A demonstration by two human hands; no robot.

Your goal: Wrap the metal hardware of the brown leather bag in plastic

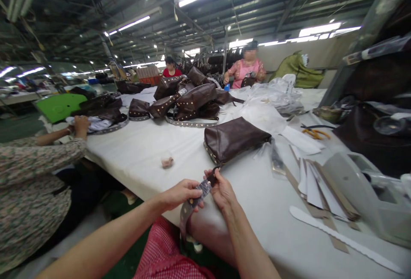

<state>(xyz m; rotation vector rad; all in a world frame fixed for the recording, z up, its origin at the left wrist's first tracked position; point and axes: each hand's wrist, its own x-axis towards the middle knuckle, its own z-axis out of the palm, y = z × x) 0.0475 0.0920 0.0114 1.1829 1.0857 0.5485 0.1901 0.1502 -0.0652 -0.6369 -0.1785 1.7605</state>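
Observation:
A dark brown leather bag [236,138] with metal studs along its edge lies on the white table in front of me. Its studded strap [185,215] comes toward me and hangs over the table edge, with clear plastic wrapped round part of it. My left hand [186,193] pinches the plastic-wrapped part of the strap between thumb and fingers. Just beyond it, my right hand [221,188] is closed on the dark strap end close to the bag. A small crumpled pinkish scrap [167,162] sits left of the bag.
Several studded brown bags [195,97] are piled farther back. Clear plastic wrapping [272,95] is heaped behind the bag. On the right are orange-handled scissors [316,133], paper and card strips [313,180] and a grey plastic bin [362,193]. A co-worker's sleeve [38,163] is at left.

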